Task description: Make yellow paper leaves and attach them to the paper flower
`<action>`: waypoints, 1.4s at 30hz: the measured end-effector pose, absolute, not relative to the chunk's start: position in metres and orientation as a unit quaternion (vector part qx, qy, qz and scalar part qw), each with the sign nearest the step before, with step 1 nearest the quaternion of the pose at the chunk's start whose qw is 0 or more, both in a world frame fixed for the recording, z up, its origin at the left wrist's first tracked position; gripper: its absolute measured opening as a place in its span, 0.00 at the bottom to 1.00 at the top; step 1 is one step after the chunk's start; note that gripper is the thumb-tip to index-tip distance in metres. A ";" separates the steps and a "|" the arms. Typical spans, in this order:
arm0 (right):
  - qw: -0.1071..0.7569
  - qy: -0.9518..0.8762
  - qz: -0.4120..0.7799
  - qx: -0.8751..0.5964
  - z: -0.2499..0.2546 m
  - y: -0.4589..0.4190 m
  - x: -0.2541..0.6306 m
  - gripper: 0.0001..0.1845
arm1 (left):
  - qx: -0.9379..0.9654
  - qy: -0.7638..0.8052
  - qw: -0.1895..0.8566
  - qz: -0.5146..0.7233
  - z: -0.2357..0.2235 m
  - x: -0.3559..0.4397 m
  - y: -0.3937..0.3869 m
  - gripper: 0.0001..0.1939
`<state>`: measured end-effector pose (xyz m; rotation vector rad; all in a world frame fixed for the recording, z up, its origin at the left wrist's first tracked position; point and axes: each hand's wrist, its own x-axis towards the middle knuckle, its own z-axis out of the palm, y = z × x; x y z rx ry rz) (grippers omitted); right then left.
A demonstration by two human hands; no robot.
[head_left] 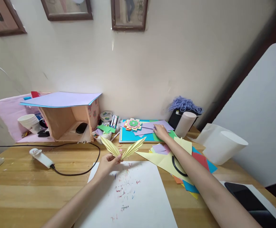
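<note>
Pinched in my left hand (109,163) is a pale yellow pleated paper piece (132,148), its two leaf-like wings spread in a V above the white sheet. My right hand (161,131) reaches to the back of the table, fingers curled on the thin purple stem (147,128) of a paper flower. The layered flower head (133,124), with a green centre, lies to the left of that hand. Beneath it are purple paper (161,124) and a blue sheet (127,135). My right fingertips are partly hidden.
A paint-marked white sheet (145,196) covers the front middle. Coloured paper scraps (157,160) lie under my right forearm. A cardboard box (69,122), white cups (29,123), markers (115,121), paper rolls (185,125), a cabled white device (41,158) and a black phone (249,202) stand around.
</note>
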<state>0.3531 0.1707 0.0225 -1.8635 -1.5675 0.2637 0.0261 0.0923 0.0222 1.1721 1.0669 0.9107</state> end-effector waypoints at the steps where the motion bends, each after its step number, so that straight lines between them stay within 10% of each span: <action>1: 0.335 -0.607 0.099 -0.714 0.021 0.175 0.355 0.14 | 0.497 0.461 0.616 0.402 0.025 0.026 0.093 0.20; 12: 0.464 -0.571 0.128 -0.665 0.040 0.130 0.320 0.09 | 0.365 0.450 0.651 0.491 0.037 0.031 0.116 0.14; 17: 0.600 -0.522 0.366 -0.483 0.045 0.058 0.245 0.15 | 0.368 0.428 0.654 0.503 0.039 0.052 0.118 0.16; 42: 0.567 -0.489 0.450 -0.486 -0.002 -0.001 0.182 0.12 | 0.367 0.328 0.693 0.526 0.046 0.076 0.090 0.17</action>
